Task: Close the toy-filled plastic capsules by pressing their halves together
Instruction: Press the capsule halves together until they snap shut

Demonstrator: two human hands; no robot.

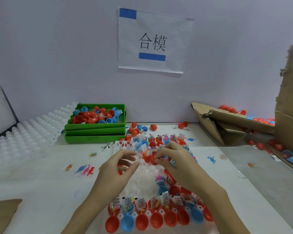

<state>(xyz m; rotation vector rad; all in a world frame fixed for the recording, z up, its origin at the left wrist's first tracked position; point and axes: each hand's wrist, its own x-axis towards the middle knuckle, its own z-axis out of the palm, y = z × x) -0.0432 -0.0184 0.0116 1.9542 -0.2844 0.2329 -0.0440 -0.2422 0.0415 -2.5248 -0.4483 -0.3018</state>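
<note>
White holder tray (123,146) at table centre: its near rows hold toy-filled red and blue capsule halves (155,204). Behind-left of it, green bins (95,132) heaped with loose halves. Over its middle, right hand (174,159) pinches a red capsule (150,158); left hand (118,168) loosely curled, holding nothing.

The white holder tray (142,181) carries a near row of open capsule halves (157,220), mostly red with two sky-blue ones among them. Behind it, stacked bright green bins (95,132) hold more red and blue shells, and the white paper sign (154,41) above bears black characters and two blue tape strips. Left of the tray lie blue, pink and orange toy dinosaurs (85,170).
</note>
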